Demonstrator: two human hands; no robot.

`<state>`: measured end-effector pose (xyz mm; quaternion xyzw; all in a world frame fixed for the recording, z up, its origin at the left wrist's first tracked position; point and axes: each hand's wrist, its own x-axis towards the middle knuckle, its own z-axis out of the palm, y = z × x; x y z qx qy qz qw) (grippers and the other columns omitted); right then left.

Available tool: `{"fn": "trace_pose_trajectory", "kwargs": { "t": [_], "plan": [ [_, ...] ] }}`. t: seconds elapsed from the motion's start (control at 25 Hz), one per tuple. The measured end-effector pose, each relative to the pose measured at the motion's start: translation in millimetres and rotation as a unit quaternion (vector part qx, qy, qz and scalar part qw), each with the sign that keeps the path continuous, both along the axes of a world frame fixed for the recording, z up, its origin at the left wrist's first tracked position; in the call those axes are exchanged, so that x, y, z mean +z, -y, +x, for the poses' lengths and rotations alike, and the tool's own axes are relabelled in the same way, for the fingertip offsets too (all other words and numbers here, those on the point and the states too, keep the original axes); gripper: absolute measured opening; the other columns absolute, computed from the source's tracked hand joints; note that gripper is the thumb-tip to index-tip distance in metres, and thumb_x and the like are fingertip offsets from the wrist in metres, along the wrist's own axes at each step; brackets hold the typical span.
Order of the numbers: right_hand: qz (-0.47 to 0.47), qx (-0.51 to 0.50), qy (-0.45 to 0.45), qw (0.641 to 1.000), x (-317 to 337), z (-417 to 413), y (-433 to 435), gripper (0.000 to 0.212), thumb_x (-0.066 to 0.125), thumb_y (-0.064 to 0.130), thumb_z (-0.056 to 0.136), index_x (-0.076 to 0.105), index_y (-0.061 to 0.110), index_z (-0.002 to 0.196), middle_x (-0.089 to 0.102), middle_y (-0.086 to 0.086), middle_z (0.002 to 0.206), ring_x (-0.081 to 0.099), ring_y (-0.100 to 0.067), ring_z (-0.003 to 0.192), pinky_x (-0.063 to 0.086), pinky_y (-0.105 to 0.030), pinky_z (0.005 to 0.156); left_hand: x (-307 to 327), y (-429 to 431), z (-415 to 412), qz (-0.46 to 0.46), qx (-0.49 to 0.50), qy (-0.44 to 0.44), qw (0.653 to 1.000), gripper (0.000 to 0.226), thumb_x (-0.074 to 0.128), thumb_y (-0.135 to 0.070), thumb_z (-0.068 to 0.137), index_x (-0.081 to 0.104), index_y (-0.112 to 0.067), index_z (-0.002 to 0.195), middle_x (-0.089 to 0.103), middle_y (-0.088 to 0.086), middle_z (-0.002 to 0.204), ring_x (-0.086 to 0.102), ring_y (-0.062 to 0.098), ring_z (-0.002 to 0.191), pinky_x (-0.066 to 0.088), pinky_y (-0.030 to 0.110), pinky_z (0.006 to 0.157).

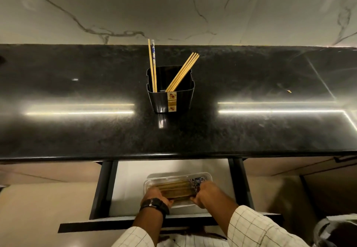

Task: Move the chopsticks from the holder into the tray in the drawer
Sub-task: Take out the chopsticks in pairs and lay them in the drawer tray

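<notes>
Below, both hands point(157, 196) point(202, 193) covering blurred chopsticks point(175, 188), tray point(207, 176) half hidden

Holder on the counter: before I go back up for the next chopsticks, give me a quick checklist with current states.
1. Chopsticks left in the holder: ok; a pair stands at its left side, a bundle leans right.
2. Drawer open: ok.
3. Tray in the drawer, holding chopsticks: ok.
4. Left hand free: not ok, on the tray's left end.
5. Right hand free: not ok, on the tray's right end.
6. Whether either grip holds chopsticks or only the tray: cannot tell, blurred.
</notes>
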<state>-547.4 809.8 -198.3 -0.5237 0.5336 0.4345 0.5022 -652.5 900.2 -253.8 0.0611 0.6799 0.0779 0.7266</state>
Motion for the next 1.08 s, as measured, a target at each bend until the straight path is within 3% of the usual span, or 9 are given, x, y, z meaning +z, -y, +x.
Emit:
{"fn": "trace_pose_trajectory", "kwargs": {
  "t": [0.12,0.24,0.48,0.64,0.72,0.8,0.92,1.0,1.08],
  "plan": [
    [-0.007,0.035,-0.010,0.999,-3.2,3.4,0.6,0.033,0.052,0.017,0.107,0.059,-0.008,0.127,0.062,-0.028,0.129,0.057,-0.043,0.131,0.046,-0.057,0.110,23.8,-5.8,4.8,-0.044,0.010,-0.059,0.997,0.052,0.039,-0.027,0.108,0.038,-0.009,0.156,0.038,0.017,0.162,0.037,0.038,0.148,0.035,0.054,0.117],
    [-0.031,0.083,-0.013,0.996,-6.1,8.7,-1.1,0.028,0.044,0.016,0.108,0.056,-0.007,0.118,0.058,-0.029,0.107,0.055,-0.045,0.131,0.043,-0.060,0.110,42.9,-7.9,10.6,-0.043,-0.014,-0.055,0.997,0.049,0.039,-0.031,0.105,0.046,-0.008,0.147,0.045,0.018,0.156,0.042,0.039,0.143,0.030,0.056,0.117],
    [0.001,0.095,-0.042,0.995,-6.2,10.3,3.3,0.033,0.044,0.015,0.108,0.054,-0.008,0.130,0.058,-0.033,0.133,0.057,-0.052,0.126,0.046,-0.066,0.107,54.3,-0.6,10.6,-0.037,-0.034,-0.057,0.997,0.037,0.043,-0.031,0.101,0.057,-0.005,0.123,0.058,0.019,0.138,0.051,0.041,0.131,0.036,0.057,0.113],
    [0.046,0.122,-0.037,0.991,-0.9,2.6,13.9,0.036,0.042,0.016,0.109,0.058,-0.009,0.130,0.061,-0.034,0.131,0.058,-0.051,0.126,0.047,-0.063,0.108,56.5,3.2,3.5,-0.030,-0.003,-0.040,0.999,0.030,0.049,-0.032,0.099,0.062,-0.005,0.102,0.063,0.024,0.108,0.061,0.044,0.100,0.055,0.059,0.083],
    [0.081,0.118,-0.020,0.989,6.1,0.0,16.6,0.030,0.040,0.006,0.108,0.060,-0.014,0.118,0.058,-0.033,0.132,0.053,-0.049,0.131,0.048,-0.058,0.107,62.5,0.4,1.5,0.006,0.013,-0.018,1.000,0.026,0.051,-0.029,0.097,0.062,-0.006,0.089,0.062,0.019,0.089,0.060,0.037,0.077,0.059,0.046,0.055],
    [0.114,0.111,0.019,0.987,18.1,-1.8,16.9,0.022,0.046,0.001,0.106,0.056,-0.016,0.096,0.060,-0.032,0.108,0.061,-0.050,0.110,0.057,-0.054,0.084,69.5,-9.7,3.0,0.041,0.025,-0.016,0.999,0.029,0.053,-0.025,0.096,0.056,-0.004,0.076,0.054,0.015,0.070,0.049,0.030,0.058,0.047,0.029,0.051],
    [0.159,0.105,0.064,0.980,45.6,-4.7,15.3,0.027,0.052,0.008,0.104,0.057,-0.013,0.088,0.059,-0.025,0.081,0.058,-0.038,0.066,0.055,-0.037,0.041,91.7,-24.4,16.1,0.069,0.028,0.028,0.997,0.040,0.058,-0.033,0.100,0.056,0.004,0.083,0.038,0.027,0.066,0.051,0.035,0.057,0.045,0.033,0.054],
    [0.182,0.116,0.103,0.971,70.4,-3.5,8.2,0.026,0.056,0.008,0.102,0.064,-0.009,0.085,0.062,-0.021,0.073,0.058,-0.032,0.058,0.053,-0.028,0.036,113.6,-29.4,26.0,0.118,0.025,0.057,0.991,0.031,0.066,-0.034,0.095,0.065,-0.003,0.095,0.044,0.026,0.061,0.053,0.031,0.053,0.047,0.032,0.049],
    [0.189,0.164,0.169,0.953,99.3,3.5,-3.4,0.022,0.063,0.012,0.099,0.073,-0.004,0.089,0.067,-0.015,0.063,0.061,-0.025,0.045,0.051,-0.023,0.037,134.6,-34.0,36.5,0.196,-0.003,0.096,0.976,0.032,0.070,-0.035,0.092,0.058,-0.016,0.068,0.041,0.001,0.043,0.036,0.014,0.037,0.032,0.024,0.036]
  ]
}}
